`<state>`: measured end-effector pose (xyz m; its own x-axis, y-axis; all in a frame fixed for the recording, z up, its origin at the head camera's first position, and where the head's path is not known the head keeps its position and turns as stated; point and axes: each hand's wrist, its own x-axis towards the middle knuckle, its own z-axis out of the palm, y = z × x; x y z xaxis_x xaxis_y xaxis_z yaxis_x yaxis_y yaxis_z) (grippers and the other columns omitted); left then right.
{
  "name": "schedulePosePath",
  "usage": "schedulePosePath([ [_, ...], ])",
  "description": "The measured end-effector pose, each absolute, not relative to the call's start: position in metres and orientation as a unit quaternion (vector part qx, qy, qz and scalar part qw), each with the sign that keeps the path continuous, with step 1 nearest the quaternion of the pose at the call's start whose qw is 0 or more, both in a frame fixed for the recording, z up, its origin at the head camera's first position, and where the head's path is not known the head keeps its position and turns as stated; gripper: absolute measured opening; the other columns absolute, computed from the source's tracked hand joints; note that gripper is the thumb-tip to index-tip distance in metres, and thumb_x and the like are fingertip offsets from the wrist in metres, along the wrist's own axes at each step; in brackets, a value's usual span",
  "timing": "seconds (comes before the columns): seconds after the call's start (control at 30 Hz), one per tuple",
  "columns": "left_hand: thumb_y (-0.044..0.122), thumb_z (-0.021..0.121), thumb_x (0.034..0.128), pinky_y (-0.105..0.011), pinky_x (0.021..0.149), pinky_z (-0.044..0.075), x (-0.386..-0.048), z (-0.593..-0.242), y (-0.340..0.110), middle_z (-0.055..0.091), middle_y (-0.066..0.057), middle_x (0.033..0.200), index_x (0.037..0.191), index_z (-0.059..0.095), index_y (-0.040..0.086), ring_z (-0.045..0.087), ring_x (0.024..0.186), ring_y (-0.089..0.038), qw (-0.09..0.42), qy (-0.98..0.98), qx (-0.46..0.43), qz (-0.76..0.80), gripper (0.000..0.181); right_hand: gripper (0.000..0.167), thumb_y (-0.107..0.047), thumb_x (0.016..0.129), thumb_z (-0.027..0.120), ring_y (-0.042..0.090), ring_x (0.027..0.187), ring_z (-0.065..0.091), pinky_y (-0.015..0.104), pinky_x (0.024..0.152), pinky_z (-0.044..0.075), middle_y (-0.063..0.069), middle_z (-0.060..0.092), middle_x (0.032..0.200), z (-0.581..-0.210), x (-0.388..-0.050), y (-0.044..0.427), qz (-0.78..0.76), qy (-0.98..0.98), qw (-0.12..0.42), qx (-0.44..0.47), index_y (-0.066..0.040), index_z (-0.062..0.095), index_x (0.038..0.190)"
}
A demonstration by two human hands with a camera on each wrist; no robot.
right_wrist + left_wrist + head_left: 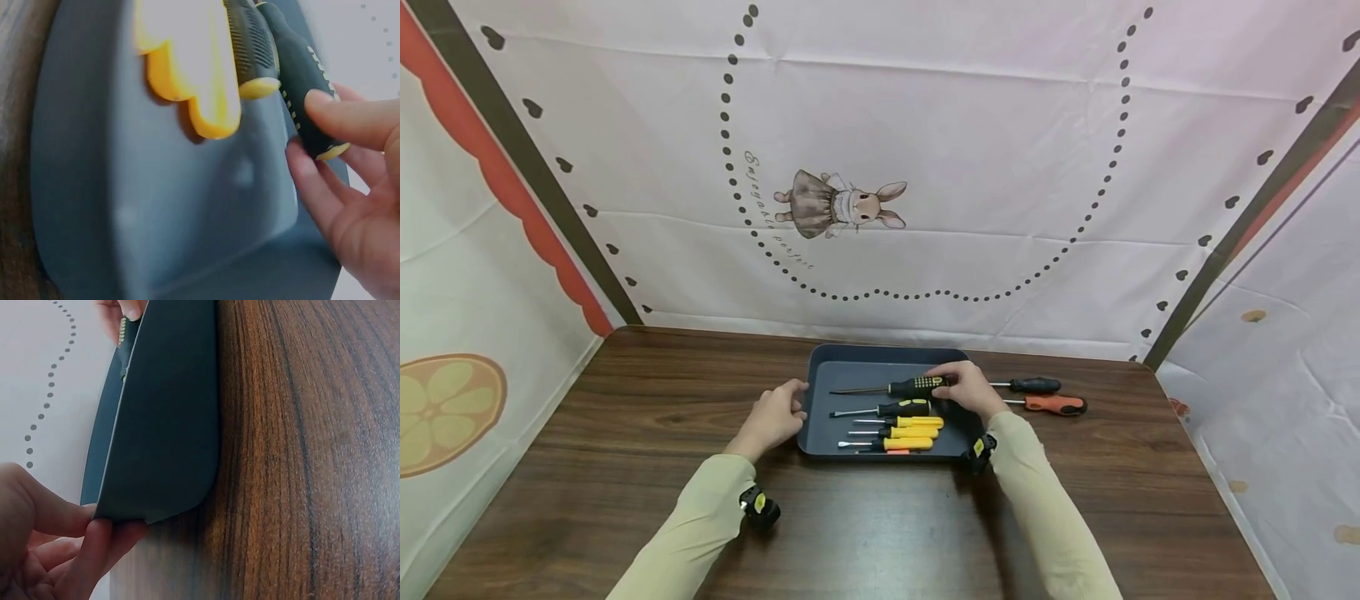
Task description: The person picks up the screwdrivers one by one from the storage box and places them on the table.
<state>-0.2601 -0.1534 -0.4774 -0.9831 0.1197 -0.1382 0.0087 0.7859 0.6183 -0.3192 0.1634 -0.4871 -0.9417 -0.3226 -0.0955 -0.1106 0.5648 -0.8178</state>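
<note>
My left hand is at the left wall of a dark grey tray; in the left wrist view its thumb and fingers pinch the tray's rim. My right hand grips the handle of a large black screwdriver with yellow dots, thumb on one side and fingers on the other in the right wrist view. This screwdriver is at the far side of the tray, its shaft pointing left. Nearer lie a smaller black screwdriver and several yellow-handled screwdrivers, side by side.
Right of the tray lie a black-handled screwdriver and an orange-and-black one, their left ends hidden behind my right hand. The tray stands on a brown wooden table, close to a printed cloth at the back.
</note>
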Motion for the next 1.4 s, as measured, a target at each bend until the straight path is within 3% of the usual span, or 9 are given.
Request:
schedulePosePath([
  [0.13,-0.004,0.057,0.0776,-0.03,0.06,0.044,-0.26,-0.478,-0.153,0.059,-0.012,0.087,0.125,0.048,-0.001,0.058,0.075,-0.019,0.087,0.941,0.034,0.326,0.048,0.03,-0.001,0.08,0.065,0.019,0.089,0.055,0.036,0.078,0.047,0.015,0.057,0.119,-0.489,-0.319,0.171,-0.527,0.835,0.126,-0.095,-0.004,0.065,0.111],
  [0.33,-0.005,0.057,0.0772,-0.029,0.059,0.043,-0.26,-0.48,-0.153,0.059,-0.013,0.088,0.125,0.048,-0.002,0.059,0.076,-0.019,0.087,0.939,0.034,0.33,0.049,0.034,-0.002,0.081,0.064,0.013,0.084,0.059,0.037,0.078,0.049,0.016,0.061,0.111,-0.492,-0.319,0.182,-0.604,0.784,0.127,-0.068,0.001,0.062,0.114],
  [0.63,-0.007,0.056,0.0762,-0.029,0.058,0.043,-0.261,-0.48,-0.153,0.06,-0.013,0.088,0.125,0.048,-0.002,0.061,0.08,-0.021,0.089,0.936,0.034,0.337,0.05,0.04,-0.005,0.08,0.066,0.007,0.081,0.061,0.039,0.082,0.048,-0.001,0.065,0.094,-0.481,-0.314,0.208,-0.66,0.742,0.106,-0.048,0.005,0.057,0.118],
  [0.7,-0.007,0.056,0.0756,-0.029,0.059,0.043,-0.261,-0.479,-0.153,0.06,-0.013,0.089,0.125,0.049,-0.002,0.061,0.081,-0.021,0.087,0.936,0.035,0.339,0.05,0.037,-0.004,0.08,0.066,0.008,0.081,0.062,0.035,0.08,0.049,-0.003,0.065,0.091,-0.476,-0.313,0.217,-0.687,0.718,0.103,-0.046,0.002,0.06,0.116],
  [0.8,-0.007,0.056,0.0758,-0.028,0.059,0.043,-0.261,-0.479,-0.154,0.06,-0.014,0.089,0.125,0.048,-0.002,0.062,0.081,-0.021,0.086,0.934,0.039,0.344,0.05,0.027,0.001,0.08,0.065,0.008,0.079,0.063,0.026,0.073,0.051,-0.004,0.066,0.087,-0.468,-0.311,0.231,-0.716,0.69,0.095,-0.047,-0.011,0.069,0.104],
  [0.93,-0.008,0.054,0.0763,-0.028,0.058,0.043,-0.262,-0.48,-0.155,0.06,-0.014,0.089,0.126,0.048,-0.003,0.062,0.083,-0.022,0.086,0.933,0.046,0.347,0.05,0.034,0.006,0.081,0.06,0.007,0.079,0.062,0.022,0.071,0.05,-0.006,0.066,0.087,-0.46,-0.307,0.252,-0.724,0.681,0.087,-0.065,-0.025,0.071,0.089],
  [1.23,-0.007,0.055,0.0764,-0.028,0.057,0.041,-0.262,-0.481,-0.155,0.059,-0.012,0.085,0.126,0.048,-0.003,0.061,0.078,-0.02,0.088,0.935,0.046,0.34,0.05,0.028,0.003,0.083,0.059,0.008,0.084,0.062,0.026,0.069,0.052,-0.008,0.065,0.096,-0.451,-0.291,0.304,-0.715,0.689,0.097,-0.066,-0.016,0.07,0.101],
  [1.4,-0.007,0.055,0.0759,-0.028,0.058,0.042,-0.262,-0.481,-0.156,0.06,-0.012,0.085,0.125,0.048,-0.003,0.062,0.08,-0.021,0.084,0.937,0.05,0.336,0.05,0.031,0.001,0.083,0.061,0.006,0.088,0.062,0.024,0.073,0.051,-0.009,0.065,0.101,-0.445,-0.283,0.334,-0.692,0.714,0.079,-0.077,-0.002,0.063,0.114],
])
